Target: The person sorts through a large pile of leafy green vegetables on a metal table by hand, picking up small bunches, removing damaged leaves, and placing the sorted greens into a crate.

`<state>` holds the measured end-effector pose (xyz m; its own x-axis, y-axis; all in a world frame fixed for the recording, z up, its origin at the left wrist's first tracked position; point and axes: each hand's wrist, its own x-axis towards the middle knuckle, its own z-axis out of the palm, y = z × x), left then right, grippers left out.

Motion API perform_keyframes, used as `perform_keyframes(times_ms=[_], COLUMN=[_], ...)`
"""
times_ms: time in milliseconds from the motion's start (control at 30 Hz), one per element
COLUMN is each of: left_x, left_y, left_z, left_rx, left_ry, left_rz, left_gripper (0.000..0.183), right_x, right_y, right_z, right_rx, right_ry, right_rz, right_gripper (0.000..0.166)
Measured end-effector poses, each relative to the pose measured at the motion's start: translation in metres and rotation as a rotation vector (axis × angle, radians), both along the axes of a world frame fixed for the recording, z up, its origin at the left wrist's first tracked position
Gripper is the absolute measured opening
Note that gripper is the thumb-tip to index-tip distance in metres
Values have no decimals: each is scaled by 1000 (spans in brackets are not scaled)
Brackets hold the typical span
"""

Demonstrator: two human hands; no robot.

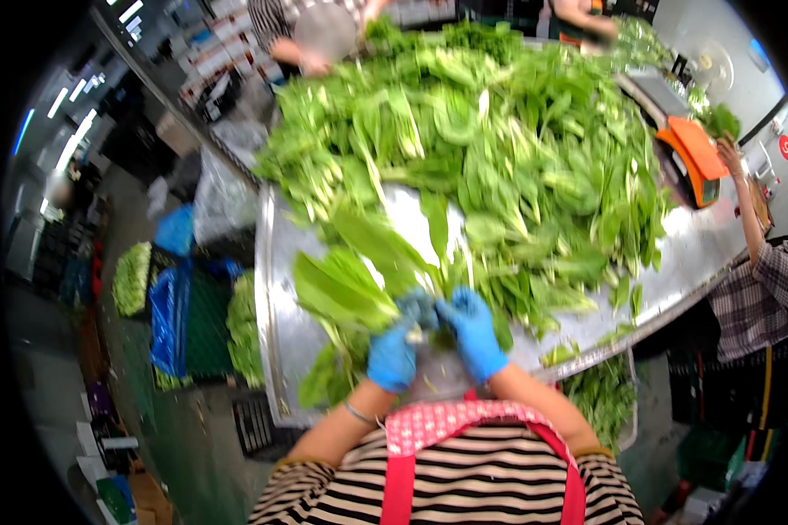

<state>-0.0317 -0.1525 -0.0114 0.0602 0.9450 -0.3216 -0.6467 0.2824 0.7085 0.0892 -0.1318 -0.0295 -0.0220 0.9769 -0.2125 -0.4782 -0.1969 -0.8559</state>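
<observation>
My left hand [394,351], in a blue glove, grips the base of a leafy green vegetable [345,289]. Its broad leaves fan out to the upper left. Close beside it, my right hand [474,331], also gloved in blue, has its fingers bent at the stem ends. Blur hides whether those fingers pinch a stem. Both hands are above the near edge of a metal table [285,262]. A large heap of loose leafy greens [499,151] spreads over the table beyond them.
An orange weighing scale [693,157] stands at the table's right, near a person's arm [742,177]. Other people work at the far side. Crates with greens [243,328] and blue plastic [167,321] are on the left floor. More greens [604,394] sit below the right edge.
</observation>
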Motion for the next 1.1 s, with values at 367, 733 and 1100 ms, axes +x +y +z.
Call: perform_keyframes(times_ms=[367,733,1100], left_x=[3,-17,-28], left_y=[-1,1,-14], left_z=[-24,-29,-1], left_rx=[-16,-4,-49], left_ry=[-33,-320,103], left_rz=[252,172,132], left_gripper=[23,23,29], right_x=[1,-7,-5], right_y=[-14,-16,-8], right_z=[-12,-2,21], right_rx=[550,643,140], right_ry=[-588,-500,-246], right_rz=[-17,2,372], right_gripper=[21,20,15])
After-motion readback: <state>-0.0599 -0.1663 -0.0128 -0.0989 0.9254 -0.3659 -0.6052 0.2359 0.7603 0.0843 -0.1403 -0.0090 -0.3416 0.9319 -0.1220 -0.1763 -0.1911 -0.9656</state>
